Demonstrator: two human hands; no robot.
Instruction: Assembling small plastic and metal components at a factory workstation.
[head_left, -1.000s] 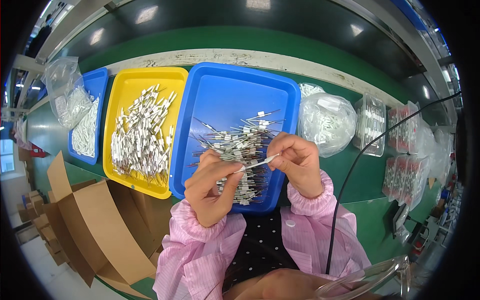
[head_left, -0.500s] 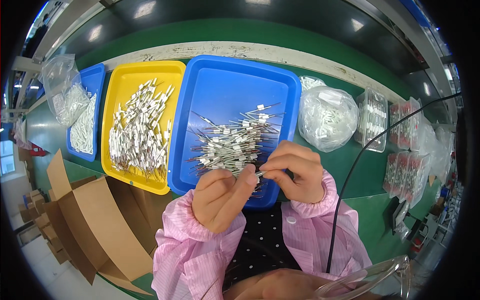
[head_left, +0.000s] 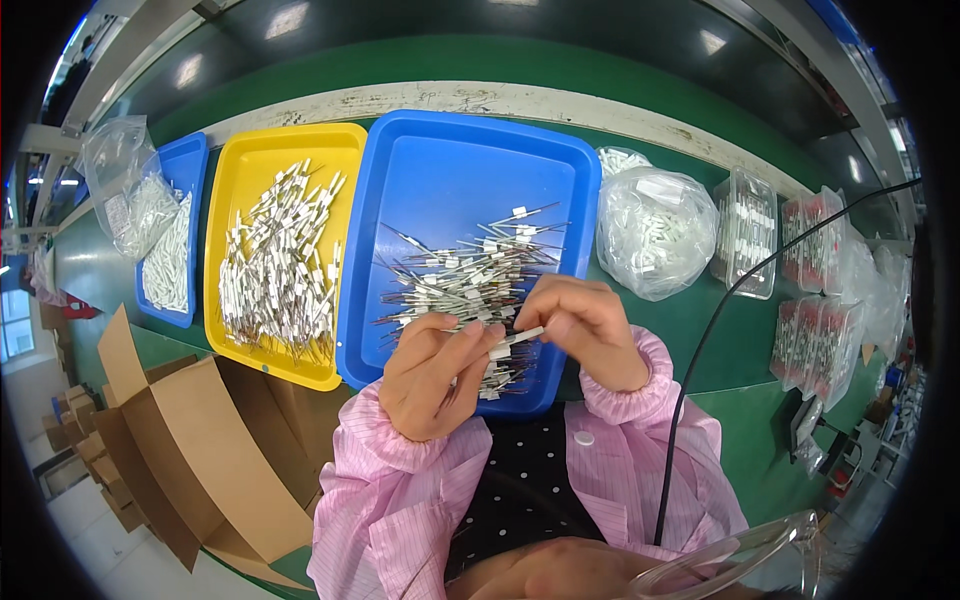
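Above the near edge of the large blue tray (head_left: 455,150), my left hand (head_left: 432,380) pinches a slim white sleeve-like tube (head_left: 522,336) between thumb and fingers. My right hand (head_left: 592,328) closes its fingertips on the tube's right end, with thumb and index finger bent together. Just beyond both hands lies a heap of thin wire-leaded parts (head_left: 465,280) with white sleeves and small white tags, partly covered by my fingers. Whether a wire runs inside the held tube is hidden.
Left of the blue tray is a yellow tray (head_left: 237,165) piled with similar tagged parts. Farther left, a smaller blue tray (head_left: 200,160) holds white tubes beside a clear bag (head_left: 120,170). A bag of white tubes (head_left: 660,235), clear boxes (head_left: 745,235) and a black cable (head_left: 700,345) are rightward. An open carton (head_left: 215,440) stands near left.
The white tube has come into fuller view between my hands, tilted up to the right. My left hand has turned and shifted slightly left; the right fingers have curled lower over the tube's end.
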